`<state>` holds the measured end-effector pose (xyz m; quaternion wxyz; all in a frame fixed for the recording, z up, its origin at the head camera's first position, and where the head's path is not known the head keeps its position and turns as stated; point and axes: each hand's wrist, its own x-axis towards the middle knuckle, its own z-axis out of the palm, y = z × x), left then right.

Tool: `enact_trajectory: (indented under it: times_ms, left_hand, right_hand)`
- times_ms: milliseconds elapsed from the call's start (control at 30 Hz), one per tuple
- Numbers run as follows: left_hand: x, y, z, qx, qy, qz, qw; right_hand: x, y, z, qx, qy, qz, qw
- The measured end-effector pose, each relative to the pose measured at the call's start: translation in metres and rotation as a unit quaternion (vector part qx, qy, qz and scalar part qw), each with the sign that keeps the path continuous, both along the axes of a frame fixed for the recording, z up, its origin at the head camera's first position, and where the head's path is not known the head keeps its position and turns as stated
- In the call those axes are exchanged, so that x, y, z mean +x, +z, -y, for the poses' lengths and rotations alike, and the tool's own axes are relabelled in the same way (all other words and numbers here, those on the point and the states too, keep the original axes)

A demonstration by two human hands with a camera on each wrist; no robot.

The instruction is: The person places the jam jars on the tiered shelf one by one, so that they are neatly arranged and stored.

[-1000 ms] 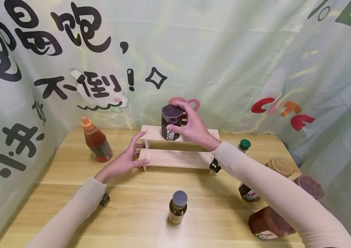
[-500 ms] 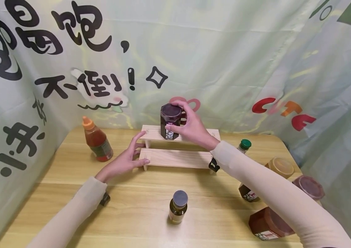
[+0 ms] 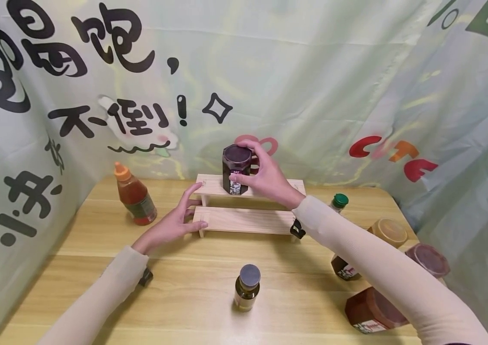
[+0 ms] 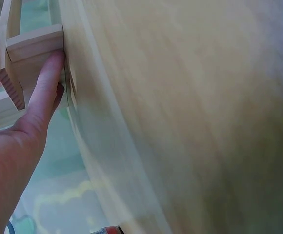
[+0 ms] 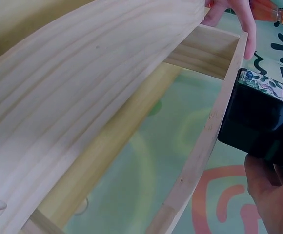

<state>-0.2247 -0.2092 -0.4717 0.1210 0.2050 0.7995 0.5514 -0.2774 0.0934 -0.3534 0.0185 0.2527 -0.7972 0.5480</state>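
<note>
A two-step shelf [image 3: 244,220] stands at the back middle of the bench [image 3: 192,292]. On its upper step sits a jar [image 3: 237,170], with the right hand's fingers [image 3: 248,144] around it. The left hand's fingers [image 3: 192,194] touch the shelf's left end. Left of those fingers stands a squeeze bottle [image 3: 133,195]. In front of both hands, nearer the person, stands a small bottle [image 3: 247,287]. Right of the right hand, a capped bottle [image 3: 338,202] stands behind several jars [image 3: 373,311] by the bench's right edge.
</note>
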Motion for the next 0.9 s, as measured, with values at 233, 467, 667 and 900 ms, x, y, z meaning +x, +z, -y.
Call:
enact_trajectory:
  times_ms: [233, 467, 667, 900]
  left_hand:
    - [0.000, 0.000, 0.000, 0.000, -0.001, 0.000, 1.0000]
    - [-0.001, -0.001, -0.001, 0.006, -0.005, 0.002, 1.0000]
    - [0.001, 0.001, -0.001, 0.004, -0.002, 0.004, 1.0000]
    - [0.002, 0.003, 0.000, 0.000, -0.001, 0.006, 1.0000]
  right_hand:
    - [0.003, 0.005, -0.007, 0.004, 0.025, 0.015, 1.000]
    - [0.010, 0.012, -0.021, 0.018, 0.023, 0.026, 0.999]
    - [0.022, 0.022, -0.033, 0.005, 0.025, 0.017, 1.000]
    - [0.042, 0.037, -0.055, 0.000, 0.032, 0.005, 0.999]
